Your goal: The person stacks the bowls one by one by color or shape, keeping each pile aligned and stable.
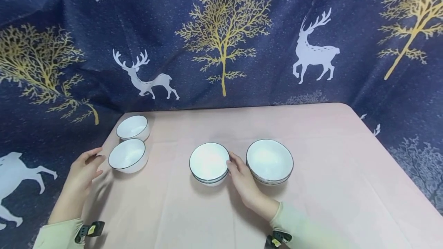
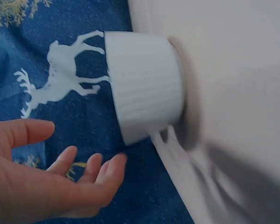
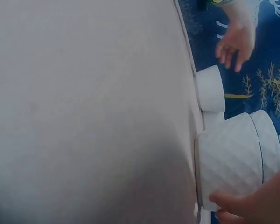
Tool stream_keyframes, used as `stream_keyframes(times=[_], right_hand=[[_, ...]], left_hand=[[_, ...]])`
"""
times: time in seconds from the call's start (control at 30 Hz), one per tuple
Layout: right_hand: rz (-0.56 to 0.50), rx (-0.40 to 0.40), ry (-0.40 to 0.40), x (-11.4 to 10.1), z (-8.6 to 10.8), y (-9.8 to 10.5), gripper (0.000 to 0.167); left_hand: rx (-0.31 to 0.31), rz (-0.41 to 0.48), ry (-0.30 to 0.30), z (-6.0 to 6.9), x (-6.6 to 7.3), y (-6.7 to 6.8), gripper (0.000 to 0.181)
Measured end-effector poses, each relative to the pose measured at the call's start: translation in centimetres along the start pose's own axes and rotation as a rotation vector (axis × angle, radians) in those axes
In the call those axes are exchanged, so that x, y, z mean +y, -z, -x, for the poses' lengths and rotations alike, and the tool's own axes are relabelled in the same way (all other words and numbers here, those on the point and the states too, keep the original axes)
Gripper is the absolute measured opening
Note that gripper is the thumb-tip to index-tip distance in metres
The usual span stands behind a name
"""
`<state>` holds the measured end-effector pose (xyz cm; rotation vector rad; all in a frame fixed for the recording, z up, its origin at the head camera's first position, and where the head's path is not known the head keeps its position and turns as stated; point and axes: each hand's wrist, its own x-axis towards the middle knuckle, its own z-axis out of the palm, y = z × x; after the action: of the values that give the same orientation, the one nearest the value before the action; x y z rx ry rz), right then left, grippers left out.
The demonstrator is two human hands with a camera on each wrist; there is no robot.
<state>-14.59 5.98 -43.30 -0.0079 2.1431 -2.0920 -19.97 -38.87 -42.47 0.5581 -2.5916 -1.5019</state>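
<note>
My right hand [image 1: 247,187] touches the right side of a middle stack of white, dark-rimmed bowls [image 1: 209,162], its fingertips at the rim. In the right wrist view, fingers [image 3: 233,201] rest low on the diamond-patterned side of the stack [image 3: 228,158]. My left hand [image 1: 81,176] hovers left of the nearer left bowl [image 1: 127,156], fingers loosely bent and holding nothing. The left wrist view shows a gap between the left hand [image 2: 60,182] and a ribbed white bowl [image 2: 144,84].
Another white bowl [image 1: 133,128] stands behind the nearer left one. A second bowl stack [image 1: 270,160] is just right of my right hand. The pink-covered table [image 1: 328,145] meets a dark blue cloth [image 1: 249,95] with deer and trees at its back and left edges.
</note>
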Motion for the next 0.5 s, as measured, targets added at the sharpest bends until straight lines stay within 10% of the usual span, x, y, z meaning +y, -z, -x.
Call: stream_keyframes(times=[0.1,0.27,0.5], right_hand=[[-0.048,-0.022,-0.016,-0.1,0.0,0.0,0.051],[-0.151,-0.067,-0.032,-0.2,0.1,0.3,0.051],[-0.183,-0.094,-0.048,-0.5,0.2,0.5,0.052]], left_hand=[[-0.113,0.042,0.019,-1.0,-1.8,0.9,0.073],[-0.309,0.148,0.123,3.1,3.5,1.0,0.074],[-0.385,0.286,0.149,3.0,3.3,0.5,0.073]])
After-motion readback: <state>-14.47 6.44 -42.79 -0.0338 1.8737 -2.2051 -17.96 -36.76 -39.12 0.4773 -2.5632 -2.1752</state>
